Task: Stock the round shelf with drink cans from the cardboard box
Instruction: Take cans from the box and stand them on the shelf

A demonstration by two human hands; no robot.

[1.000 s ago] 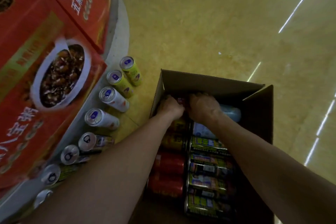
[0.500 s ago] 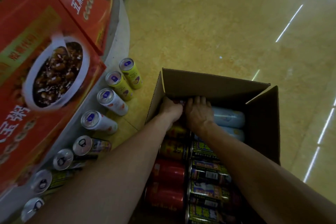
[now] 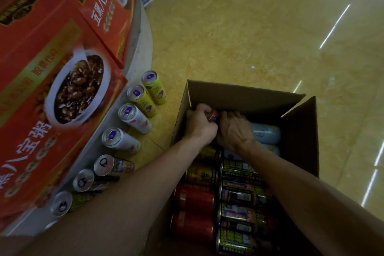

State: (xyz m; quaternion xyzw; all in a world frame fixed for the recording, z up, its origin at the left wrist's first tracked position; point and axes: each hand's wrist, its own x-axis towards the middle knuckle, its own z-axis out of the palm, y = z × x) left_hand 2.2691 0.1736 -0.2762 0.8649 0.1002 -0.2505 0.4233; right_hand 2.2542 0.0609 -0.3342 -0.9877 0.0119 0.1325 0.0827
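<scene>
An open cardboard box (image 3: 239, 97) stands on the floor, packed with drink cans lying on their sides: red cans (image 3: 194, 198), gold cans (image 3: 200, 174), dark green-labelled cans (image 3: 241, 193) and pale blue cans (image 3: 265, 134). At the box's far left corner my left hand (image 3: 200, 123) and my right hand (image 3: 233, 129) both grip one red can (image 3: 213, 114), its end showing between them. Along the round shelf (image 3: 141, 48) at the left, a curved row of upright cans stands: yellow cans (image 3: 154, 87), white cans (image 3: 133, 117) and darker ones (image 3: 113, 165).
Large red cartons printed with porridge bowls (image 3: 58, 81) sit on the upper tier of the shelf, overhanging the can row. Yellow tiled floor (image 3: 249, 37) spreads beyond the box. The box's right flap (image 3: 300, 131) stands upright.
Both hands have closed round a red can at the box's far corner and raised it a little; its end now shows between them. The view has tilted slightly.
</scene>
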